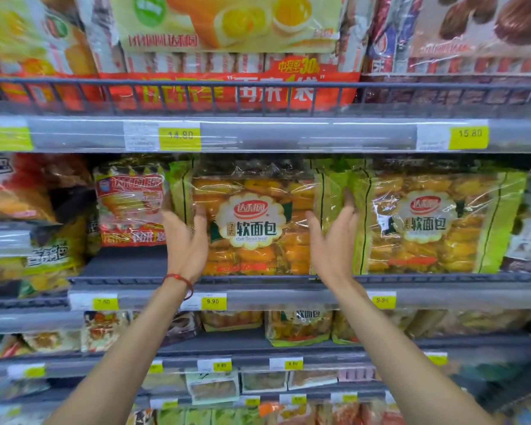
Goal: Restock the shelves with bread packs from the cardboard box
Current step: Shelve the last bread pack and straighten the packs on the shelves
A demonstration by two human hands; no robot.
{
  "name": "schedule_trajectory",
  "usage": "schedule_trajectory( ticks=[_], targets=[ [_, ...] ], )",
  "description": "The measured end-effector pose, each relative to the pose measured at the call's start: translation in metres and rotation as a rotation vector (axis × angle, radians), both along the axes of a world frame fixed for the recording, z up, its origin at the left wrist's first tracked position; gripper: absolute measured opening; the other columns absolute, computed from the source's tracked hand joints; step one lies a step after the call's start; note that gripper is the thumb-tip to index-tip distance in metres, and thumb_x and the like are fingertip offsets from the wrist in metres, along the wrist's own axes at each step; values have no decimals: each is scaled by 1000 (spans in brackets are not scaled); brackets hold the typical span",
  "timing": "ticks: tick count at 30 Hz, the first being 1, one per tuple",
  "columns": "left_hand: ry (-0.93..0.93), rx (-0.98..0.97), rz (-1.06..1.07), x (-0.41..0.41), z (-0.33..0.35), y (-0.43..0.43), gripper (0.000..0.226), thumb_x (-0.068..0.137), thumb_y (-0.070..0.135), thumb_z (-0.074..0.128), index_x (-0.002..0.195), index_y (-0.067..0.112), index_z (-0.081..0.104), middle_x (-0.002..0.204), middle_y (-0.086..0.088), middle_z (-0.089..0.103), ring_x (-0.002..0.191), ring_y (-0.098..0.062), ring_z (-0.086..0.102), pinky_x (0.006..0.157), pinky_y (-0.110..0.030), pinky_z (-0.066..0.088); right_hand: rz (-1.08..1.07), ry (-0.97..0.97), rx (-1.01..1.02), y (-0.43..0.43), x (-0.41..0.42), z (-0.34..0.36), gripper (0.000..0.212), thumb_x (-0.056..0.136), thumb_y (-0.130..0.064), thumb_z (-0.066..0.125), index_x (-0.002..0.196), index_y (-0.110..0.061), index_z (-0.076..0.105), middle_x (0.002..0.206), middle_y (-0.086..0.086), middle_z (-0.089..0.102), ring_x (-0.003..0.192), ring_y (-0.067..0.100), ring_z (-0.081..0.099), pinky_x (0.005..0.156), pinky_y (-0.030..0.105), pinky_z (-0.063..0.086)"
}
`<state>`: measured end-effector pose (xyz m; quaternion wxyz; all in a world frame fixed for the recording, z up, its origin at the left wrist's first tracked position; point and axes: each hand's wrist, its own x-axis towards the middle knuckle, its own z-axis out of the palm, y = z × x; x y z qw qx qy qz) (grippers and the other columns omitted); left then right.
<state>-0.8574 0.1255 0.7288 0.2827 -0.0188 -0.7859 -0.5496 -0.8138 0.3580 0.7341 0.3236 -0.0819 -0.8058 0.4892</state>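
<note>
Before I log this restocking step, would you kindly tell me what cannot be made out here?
1. Cardboard box: outside the head view altogether.
2. Stock behind the centre bread pack: hidden by the pack itself.
3. Top-shelf pack: cut off by the upper edge of the head view.
4. Leftmost price tag on the rail below the pack: first digit blurred.
5. Small print on the white label: too small to read.

The middle bread pack (252, 222) shows golden-orange buns between lime-green side bands, with a white scalloped label (249, 225) and red logo; the pack to its left (129, 207) is red and white, the price tags (180, 138) yellow, the wrist string (181, 281) red.
</note>
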Motion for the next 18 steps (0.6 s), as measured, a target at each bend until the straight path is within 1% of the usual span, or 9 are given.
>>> schedule_trajectory(
  ticks=[2,4,7,10,13,14,15,16,18],
  targets=[
    [6,35,18,-5,-2,0,58,104,39,43,152,13,23,153,-2,34,136,-10,34,114,-27,27,-32,-60,-56,-1,-9,-12,87,101,-57,52,164,-20,5,141,1,52,124,14,53,109,30,35],
    [5,73,57,-13,-1,-1,54,105,44,36,152,20,26,148,-4,45,127,-17,48,104,-30,38,-64,-75,-126,1,-20,-21,77,102,-65,43,162,-27,13,113,-10,63,91,9,54,97,42,49],
    [-49,150,119,-24,-2,2,51,102,56,29,147,31,28,128,-7,61,99,-30,63,86,-39,50,-101,-62,-191,0,-29,-18,62,107,-58,37,160,-31,22,147,4,58,111,19,58,113,52,45],
    [-16,180,137,-31,-6,4,54,99,62,27,145,35,24,142,-9,53,118,-35,58,97,-51,49,-73,-52,-225,2,-34,-12,62,108,-53,36,161,-24,21,147,12,56,120,34,64,114,52,44],
    [15,185,122,-35,-8,7,55,102,58,28,148,28,23,151,-5,43,131,-30,49,105,-43,42,-31,-70,-294,8,-34,-8,62,110,-43,38,164,-19,16,153,9,49,138,27,51,114,29,29],
    [32,182,120,-36,-9,8,55,102,57,28,149,27,23,152,-5,42,131,-30,49,105,-42,41,-28,-66,-291,9,-36,-10,64,110,-44,38,164,-19,15,157,9,46,141,26,49,112,29,28],
    [45,183,118,-36,-10,8,55,102,57,28,148,27,24,151,-5,42,131,-30,49,106,-44,42,-31,-63,-291,10,-36,-12,66,109,-47,38,164,-20,14,150,8,54,133,24,55,111,33,32],
    [55,187,114,-36,-13,6,56,102,58,28,148,27,24,151,-6,42,132,-30,48,107,-48,42,-36,-61,-286,10,-35,-14,67,109,-50,37,164,-20,14,127,4,66,111,18,64,104,36,40],
    [42,199,107,-37,-16,3,58,101,59,29,149,27,25,151,-6,42,136,-29,45,110,-52,39,-56,-87,-244,13,-29,-21,66,109,-49,38,162,-14,18,76,-13,52,66,5,51,78,34,47]
  ],
)
